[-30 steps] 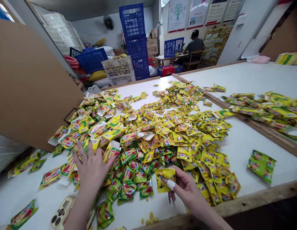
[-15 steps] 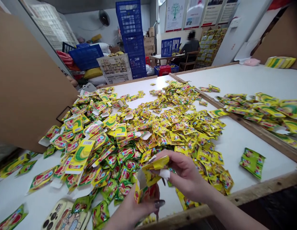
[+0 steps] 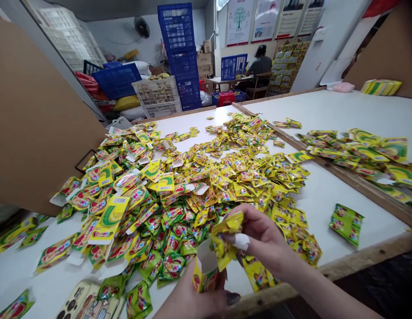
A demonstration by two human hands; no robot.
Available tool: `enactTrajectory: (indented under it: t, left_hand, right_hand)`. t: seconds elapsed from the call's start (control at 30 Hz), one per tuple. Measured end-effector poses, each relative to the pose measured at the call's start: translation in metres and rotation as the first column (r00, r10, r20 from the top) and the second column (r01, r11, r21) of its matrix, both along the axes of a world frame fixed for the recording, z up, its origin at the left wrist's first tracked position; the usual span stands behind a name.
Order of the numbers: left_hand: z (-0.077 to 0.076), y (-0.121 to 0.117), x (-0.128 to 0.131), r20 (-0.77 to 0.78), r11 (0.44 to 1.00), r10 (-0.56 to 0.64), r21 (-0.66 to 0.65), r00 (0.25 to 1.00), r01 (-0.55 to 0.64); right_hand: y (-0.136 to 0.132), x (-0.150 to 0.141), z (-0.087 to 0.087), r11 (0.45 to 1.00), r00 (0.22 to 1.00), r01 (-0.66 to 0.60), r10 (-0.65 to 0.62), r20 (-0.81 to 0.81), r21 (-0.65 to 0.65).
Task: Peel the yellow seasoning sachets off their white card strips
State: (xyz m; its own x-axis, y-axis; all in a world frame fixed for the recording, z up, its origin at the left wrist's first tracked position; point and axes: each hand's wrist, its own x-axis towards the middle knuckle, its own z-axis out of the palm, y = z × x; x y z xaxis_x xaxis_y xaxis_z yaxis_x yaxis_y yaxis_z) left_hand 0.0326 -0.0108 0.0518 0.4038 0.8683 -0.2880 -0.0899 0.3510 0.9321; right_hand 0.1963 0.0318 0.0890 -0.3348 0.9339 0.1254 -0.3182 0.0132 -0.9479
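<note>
My left hand (image 3: pixel 196 296) is closed around a small cardboard box (image 3: pixel 206 258) with its top open, showing the pale inside. Just above and right of that opening, my right hand (image 3: pixel 267 241) pinches yellow candy packets (image 3: pixel 225 250) between thumb and fingers. White tape wraps the right thumb. The lower packets hang against the box's rim; whether any part is inside, I cannot tell. Around both hands lies a heap of yellow packets (image 3: pixel 241 179), with green packets (image 3: pixel 172 266) and flat yellow-green cartons (image 3: pixel 109 219) to the left.
A phone in a cartoon case (image 3: pixel 89 303) lies at the near left. One green packet (image 3: pixel 346 224) sits apart at right. A wooden strip (image 3: pixel 355 179) divides the white table, with more cartons (image 3: pixel 368 148) beyond. Blue crates (image 3: pixel 179 57) and a seated person (image 3: pixel 260 66) are behind.
Both hands have shifted slightly right in view. The right hand has tilted the yellow packets more upright, and more of the box's opening shows. The heap looks the same.
</note>
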Motion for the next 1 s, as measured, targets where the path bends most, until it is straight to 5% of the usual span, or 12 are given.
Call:
enactTrajectory:
  t: [0.1,0.27,0.33,0.53,0.67,0.77,1.0]
  left_hand:
    - [0.002,-0.001,-0.001,0.04,0.994,-0.091,-0.053,0.995,0.093]
    - [0.004,0.001,-0.005,-0.024,0.995,-0.094,-0.044,0.995,0.092]
    - [0.003,0.002,-0.004,-0.046,0.996,-0.079,-0.036,0.996,0.077]
    - [0.007,0.005,0.006,-0.092,0.993,-0.118,0.002,0.989,0.118]
    - [0.016,0.006,0.002,-0.035,0.981,-0.154,-0.122,0.988,0.148]
    - [0.009,0.004,-0.009,-0.024,0.951,-0.238,-0.209,0.971,0.228]
    - [-0.022,-0.004,0.001,0.013,0.95,-0.31,-0.045,0.951,0.31]
  right_hand:
    - [0.001,-0.007,-0.007,0.996,0.997,-0.073,0.074,0.015,-0.056]
    - [-0.003,0.003,0.001,0.95,0.944,-0.101,-0.002,0.329,0.296]
    - [-0.003,0.009,0.011,0.907,0.872,-0.212,0.008,0.49,0.364]
    - [-0.004,0.014,0.037,0.793,0.597,-0.556,0.172,0.783,0.249]
    - [-0.001,0.016,0.029,0.846,0.684,-0.437,0.092,0.723,0.305]
    - [-0.002,0.019,0.01,0.839,0.758,-0.368,0.02,0.652,0.402]
    - [-0.028,0.016,-0.006,0.841,0.717,-0.5,0.267,0.644,0.207]
